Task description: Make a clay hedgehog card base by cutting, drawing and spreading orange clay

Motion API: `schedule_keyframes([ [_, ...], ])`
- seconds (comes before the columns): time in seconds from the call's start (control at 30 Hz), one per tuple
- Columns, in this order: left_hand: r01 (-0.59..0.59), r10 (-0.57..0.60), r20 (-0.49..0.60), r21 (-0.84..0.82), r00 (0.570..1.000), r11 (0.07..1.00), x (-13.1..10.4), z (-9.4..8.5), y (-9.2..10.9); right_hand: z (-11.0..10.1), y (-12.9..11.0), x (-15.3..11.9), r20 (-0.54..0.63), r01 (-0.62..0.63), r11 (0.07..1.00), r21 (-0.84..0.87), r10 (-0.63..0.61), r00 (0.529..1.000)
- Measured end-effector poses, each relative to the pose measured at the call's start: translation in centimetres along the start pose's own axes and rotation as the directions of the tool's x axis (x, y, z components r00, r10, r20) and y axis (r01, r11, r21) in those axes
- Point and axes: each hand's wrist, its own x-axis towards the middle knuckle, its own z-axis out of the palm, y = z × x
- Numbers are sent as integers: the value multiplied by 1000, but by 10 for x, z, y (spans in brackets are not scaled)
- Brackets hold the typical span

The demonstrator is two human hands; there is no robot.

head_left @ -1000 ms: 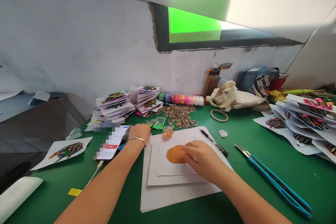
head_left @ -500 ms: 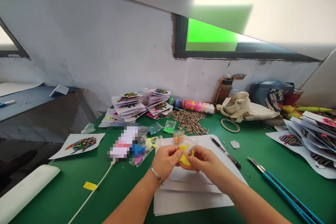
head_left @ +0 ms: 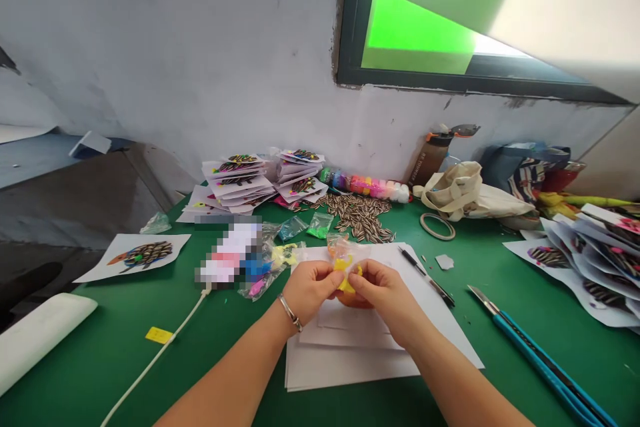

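Both hands meet over white paper sheets [head_left: 350,367] on the green table. My left hand [head_left: 311,290], with a silver bracelet at the wrist, pinches the left side of a yellow soft piece [head_left: 345,282]. Fingers of my right hand [head_left: 384,293] are closed on its right side. Just beneath the fingers is an orange rounded shape [head_left: 356,299], partly hidden by them. A clear bag with orange material [head_left: 338,245] lies right behind the hands. To the right on the paper, a black pen [head_left: 415,262] rests at a slant.
A blue cutter [head_left: 540,353] lies at right, with tape [head_left: 437,226] farther back. Seeds [head_left: 363,213] are heaped behind the hands. Seed pictures are stacked at back left [head_left: 240,180] and right [head_left: 595,260]. A cable [head_left: 155,360] crosses the left side.
The view has tilted down and shifted a little. Both hands still hold the yellow piece, and their fingertips are now closer together.
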Motion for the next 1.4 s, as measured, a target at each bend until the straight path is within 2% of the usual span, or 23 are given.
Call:
schedule_keyframes([
  [0.47,-93,91,21,159,996,983,2,-2,-3,4,-7,0,-17,14,997,77,-12,1000],
  [0.7,-57,60,-8,213,998,975,-1,0,-4,6,-12,-4,-14,33,997,63,-32,999],
  [0.83,-129,129,18,273,992,953,-1,3,-3,4,-13,-3,-42,76,996,48,-74,996],
  [0.97,-180,185,10,285,983,942,-1,3,-2,4,-13,-2,-36,52,997,63,-50,998],
  [1.17,-174,171,33,268,985,947,-3,0,-3,-1,-15,-3,4,48,997,67,-48,999],
  [1.3,-151,140,59,278,988,949,-3,0,-3,-5,-14,-3,19,90,995,-46,-90,996],
  [1.4,-142,126,79,235,989,962,-2,2,-1,-6,-12,-2,25,106,992,-68,-105,994],
])
